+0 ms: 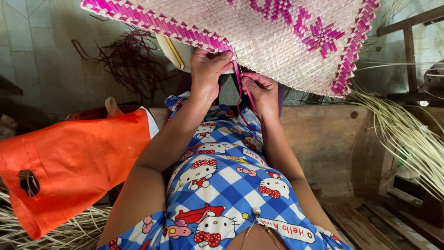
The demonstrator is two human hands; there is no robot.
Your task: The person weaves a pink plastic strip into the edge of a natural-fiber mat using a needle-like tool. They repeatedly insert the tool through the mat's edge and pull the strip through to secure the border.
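Left hand (206, 69) fingers (221, 59) pinched the pink border of the woven mat (277, 41) held above the lap, right hand (260, 90) clenched the loose pink strip (242, 90); best kept taut, flat, tucked snug against the edge, clear of dry straw (407, 134).

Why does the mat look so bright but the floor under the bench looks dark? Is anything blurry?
In the head view, daylight falls on the woven mat and the orange bag, so they glow; the floor at lower right lies in shadow. The left hand and right hand look sharp; the pale straw strips at the edge smear a little, and edges bend from the wide lens.
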